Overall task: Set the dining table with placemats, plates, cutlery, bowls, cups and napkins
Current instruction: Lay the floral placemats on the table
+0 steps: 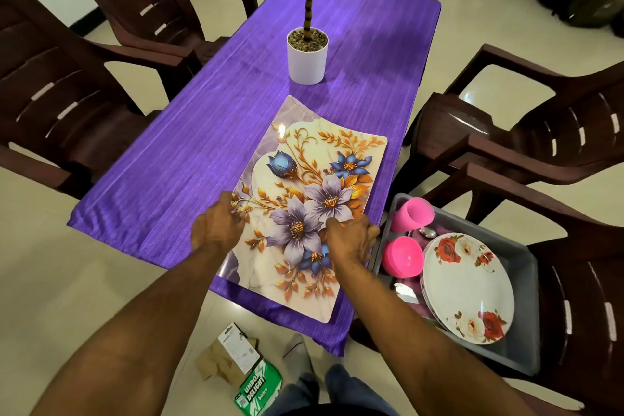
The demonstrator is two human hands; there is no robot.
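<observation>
Placemat (310, 199) on the purple tabletop (202, 132)
Left hand (217, 226) pinches its left edge — right hand (351, 240) grips its right edge.

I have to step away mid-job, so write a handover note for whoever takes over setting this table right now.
Left hand: grips the floral placemat at its left edge.
Right hand: rests on the placemat's near right part, fingers curled at the edge.
Placemat lies on the purple tablecloth, its far end curling up.
Grey tub on the chair to the right holds the floral plates, a pink cup, a pink bowl and some cutlery.
Done: one placemat down.
Left: flatten it, then plates, cutlery, bowls, cups, napkins.
</observation>
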